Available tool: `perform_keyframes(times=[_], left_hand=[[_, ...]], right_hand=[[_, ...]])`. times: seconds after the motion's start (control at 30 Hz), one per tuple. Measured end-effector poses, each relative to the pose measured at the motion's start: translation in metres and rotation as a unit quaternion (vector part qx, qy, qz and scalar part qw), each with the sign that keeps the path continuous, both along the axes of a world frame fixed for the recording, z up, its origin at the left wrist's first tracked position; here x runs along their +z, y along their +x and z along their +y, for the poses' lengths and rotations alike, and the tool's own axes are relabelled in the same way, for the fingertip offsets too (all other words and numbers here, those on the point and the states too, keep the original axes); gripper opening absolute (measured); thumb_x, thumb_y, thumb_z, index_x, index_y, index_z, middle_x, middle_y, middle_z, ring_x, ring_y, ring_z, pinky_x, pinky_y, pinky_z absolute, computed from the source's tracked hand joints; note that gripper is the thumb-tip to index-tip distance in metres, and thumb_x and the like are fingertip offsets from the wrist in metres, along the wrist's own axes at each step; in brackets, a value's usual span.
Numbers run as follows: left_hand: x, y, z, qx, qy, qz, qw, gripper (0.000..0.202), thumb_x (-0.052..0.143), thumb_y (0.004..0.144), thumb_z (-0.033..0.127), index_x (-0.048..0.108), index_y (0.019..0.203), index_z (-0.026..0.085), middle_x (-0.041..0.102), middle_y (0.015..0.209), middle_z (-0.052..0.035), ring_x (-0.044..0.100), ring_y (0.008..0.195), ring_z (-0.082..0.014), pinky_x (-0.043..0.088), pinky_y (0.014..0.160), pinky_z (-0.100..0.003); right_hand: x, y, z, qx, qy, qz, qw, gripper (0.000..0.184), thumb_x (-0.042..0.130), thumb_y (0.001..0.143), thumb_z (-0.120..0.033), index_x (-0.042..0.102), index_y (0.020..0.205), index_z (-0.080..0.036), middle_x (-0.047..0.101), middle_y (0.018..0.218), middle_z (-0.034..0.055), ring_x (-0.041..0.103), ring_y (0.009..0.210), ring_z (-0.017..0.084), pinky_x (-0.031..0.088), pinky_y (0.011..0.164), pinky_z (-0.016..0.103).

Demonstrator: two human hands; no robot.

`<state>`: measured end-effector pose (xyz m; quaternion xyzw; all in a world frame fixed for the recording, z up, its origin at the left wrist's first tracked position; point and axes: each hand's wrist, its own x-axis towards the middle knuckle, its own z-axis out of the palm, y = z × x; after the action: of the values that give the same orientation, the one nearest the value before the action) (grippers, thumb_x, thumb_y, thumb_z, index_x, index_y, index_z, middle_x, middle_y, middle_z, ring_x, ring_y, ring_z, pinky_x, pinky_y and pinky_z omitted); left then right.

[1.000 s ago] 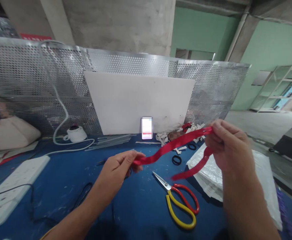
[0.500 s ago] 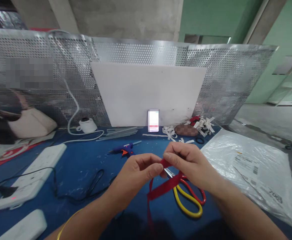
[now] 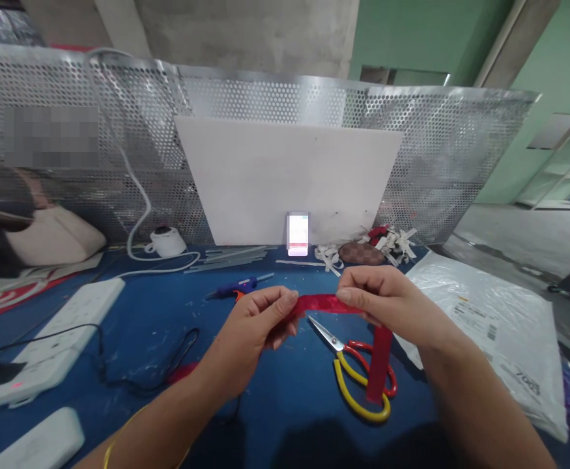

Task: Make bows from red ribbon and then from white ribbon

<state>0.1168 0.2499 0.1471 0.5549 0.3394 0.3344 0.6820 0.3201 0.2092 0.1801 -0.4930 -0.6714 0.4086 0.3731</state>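
Head view: red satin ribbon [image 3: 318,303] is pinched taut by left hand [image 3: 255,320] and right hand [image 3: 393,301], steady tension apparently needed next.

— What masks the handle of the blue glue gun [image 3: 238,286]?
— The left hand [image 3: 255,319]. The red ribbon [image 3: 379,365] covers part of the scissors [image 3: 336,345]; the phone screen [image 3: 298,231] is unreadable.

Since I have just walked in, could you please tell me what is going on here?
A person holds a red ribbon stretched between the left-hand grip and the right-hand grip, with a length hanging below the right one. Scissors and a blue glue gun lie on the blue table.
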Motion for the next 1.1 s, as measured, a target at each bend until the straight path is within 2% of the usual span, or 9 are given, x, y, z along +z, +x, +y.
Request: perform_keyframes(times=[0.1,0.2,0.33,0.47,0.57,0.7,0.8,0.93,1.1], left_hand=[[0.000,0.001,-0.002,-0.036,0.013,0.028,0.999,0.041,0.051,0.081,0.053,0.057,0.067,0.015,0.055,0.057,-0.0002,0.040,0.045,-0.0061,0.025,0.043,-0.018],[0.001,0.002,-0.003,-0.048,0.032,0.059,0.997,0.036,0.060,0.077,0.049,0.057,0.065,0.015,0.054,0.054,0.0008,0.038,0.043,-0.0059,0.024,0.042,-0.018],[0.000,0.000,0.000,0.018,0.046,0.036,0.998,0.031,0.064,0.077,0.042,0.055,0.063,0.015,0.050,0.052,0.0030,0.034,0.045,-0.0048,0.024,0.042,-0.016],[-0.001,-0.005,0.003,0.058,0.034,-0.005,0.998,0.028,0.064,0.077,0.038,0.053,0.064,0.016,0.049,0.053,0.0041,0.032,0.044,-0.0040,0.025,0.043,-0.016],[0.001,-0.006,0.002,0.035,0.041,0.014,0.998,0.029,0.059,0.079,0.043,0.059,0.067,0.016,0.055,0.055,0.0007,0.043,0.048,-0.0075,0.034,0.048,-0.019],[0.004,-0.003,-0.004,-0.006,0.086,0.040,0.995,0.039,0.052,0.080,0.051,0.067,0.081,0.015,0.067,0.071,-0.0073,0.058,0.067,-0.0161,0.044,0.062,-0.025],[0.004,0.002,-0.007,-0.023,0.072,0.063,0.995,0.028,0.064,0.074,0.044,0.066,0.078,0.016,0.064,0.067,-0.0036,0.054,0.059,-0.0126,0.043,0.058,-0.023],[0.001,0.004,-0.006,-0.012,0.031,0.058,0.998,0.023,0.065,0.075,0.039,0.061,0.071,0.017,0.057,0.057,0.0016,0.039,0.043,-0.0056,0.028,0.043,-0.018],[0.000,0.003,-0.006,-0.010,0.037,0.044,0.998,0.022,0.064,0.076,0.037,0.062,0.068,0.017,0.053,0.054,0.0020,0.035,0.046,-0.0053,0.023,0.043,-0.017]], right_hand=[[-0.004,-0.008,0.002,0.009,0.014,-0.020,1.000,0.027,0.056,0.085,-0.037,0.054,0.068,-0.016,0.040,0.054,-0.0044,0.032,0.048,0.006,0.025,0.044,0.019],[-0.009,-0.016,0.005,0.026,0.019,-0.049,0.998,0.025,0.057,0.083,-0.034,0.055,0.067,-0.015,0.043,0.057,-0.0034,0.036,0.052,0.007,0.027,0.046,0.019],[-0.006,-0.011,0.006,0.024,0.009,-0.040,0.999,0.024,0.058,0.083,-0.035,0.057,0.069,-0.015,0.043,0.056,-0.0040,0.036,0.051,0.007,0.028,0.045,0.018],[0.003,0.006,0.001,-0.021,0.026,-0.019,0.999,0.025,0.058,0.083,-0.037,0.057,0.071,-0.015,0.044,0.058,-0.0032,0.039,0.051,0.007,0.035,0.045,0.017],[0.004,0.009,0.000,-0.032,0.024,0.007,0.999,0.027,0.059,0.083,-0.041,0.057,0.072,-0.016,0.043,0.058,-0.0033,0.041,0.051,0.007,0.040,0.046,0.018],[-0.002,-0.003,0.001,-0.005,0.010,-0.003,1.000,0.027,0.059,0.083,-0.040,0.056,0.072,-0.015,0.044,0.057,-0.0034,0.041,0.049,0.007,0.037,0.045,0.018],[-0.007,-0.013,0.003,0.020,0.014,-0.030,0.999,0.025,0.057,0.085,-0.037,0.056,0.071,-0.015,0.046,0.056,-0.0036,0.040,0.049,0.007,0.032,0.044,0.018],[-0.008,-0.014,0.003,0.012,0.024,-0.012,1.000,0.022,0.051,0.088,-0.035,0.058,0.078,-0.016,0.047,0.059,-0.0035,0.040,0.051,0.007,0.030,0.046,0.018],[-0.005,-0.011,0.002,-0.008,0.049,0.014,0.999,0.013,0.055,0.086,-0.028,0.060,0.085,-0.017,0.050,0.065,-0.0023,0.041,0.057,0.008,0.033,0.051,0.019]])
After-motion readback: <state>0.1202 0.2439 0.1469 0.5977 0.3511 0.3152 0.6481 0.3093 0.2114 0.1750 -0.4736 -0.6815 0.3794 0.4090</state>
